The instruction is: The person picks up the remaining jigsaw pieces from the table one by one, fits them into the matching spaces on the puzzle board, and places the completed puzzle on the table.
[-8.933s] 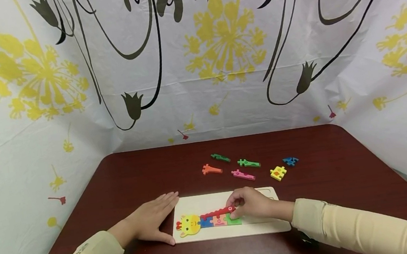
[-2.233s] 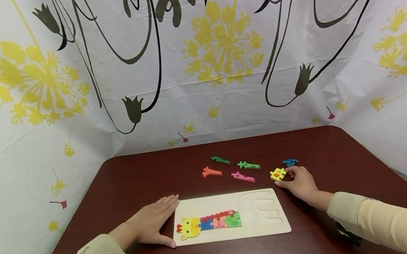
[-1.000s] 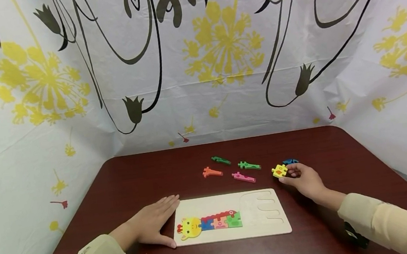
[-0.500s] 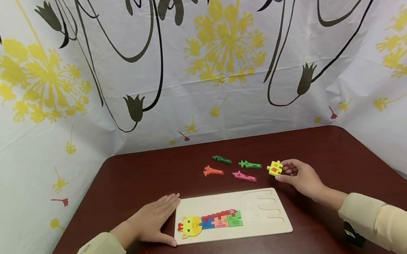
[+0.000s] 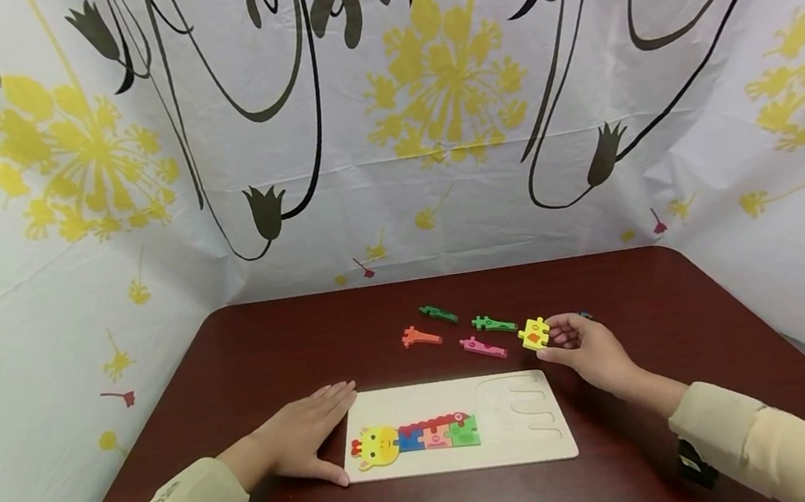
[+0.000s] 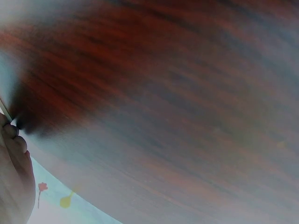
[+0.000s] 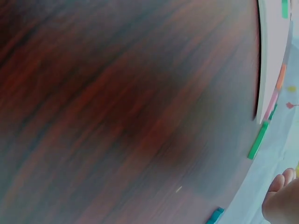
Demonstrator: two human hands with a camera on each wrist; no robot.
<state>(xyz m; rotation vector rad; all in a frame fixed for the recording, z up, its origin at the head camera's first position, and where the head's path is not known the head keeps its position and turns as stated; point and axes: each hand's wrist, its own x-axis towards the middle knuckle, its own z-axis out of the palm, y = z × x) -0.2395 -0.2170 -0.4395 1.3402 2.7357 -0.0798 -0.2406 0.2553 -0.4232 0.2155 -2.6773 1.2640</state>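
Note:
My right hand (image 5: 591, 349) pinches a yellow puzzle piece (image 5: 535, 334) with an orange patch, beyond the board's far right corner. My left hand (image 5: 297, 437) lies with straight fingers along the left edge of the pale wooden puzzle board (image 5: 408, 401). Set in the board is part of a giraffe: a yellow head (image 5: 376, 448), blue, pink and green body pieces (image 5: 436, 438), and a red mane strip (image 5: 433, 424). Bare outlines of legs show at the board's right end. In the right wrist view, the right hand (image 7: 282, 198) is at the lower right edge; its piece is mostly hidden.
Behind the board lie an orange piece (image 5: 421, 337), a pink piece (image 5: 484, 348), a green piece (image 5: 494, 324) and a dark green piece (image 5: 439, 314). A blue piece (image 7: 215, 216) is mostly hidden behind the right hand in the head view. Patterned cloth surrounds the dark red table (image 5: 294, 346).
My right hand has left the red mane strip in the board, picked up the yellow piece from the table and moved it slightly left. The left hand stays at the board's edge.

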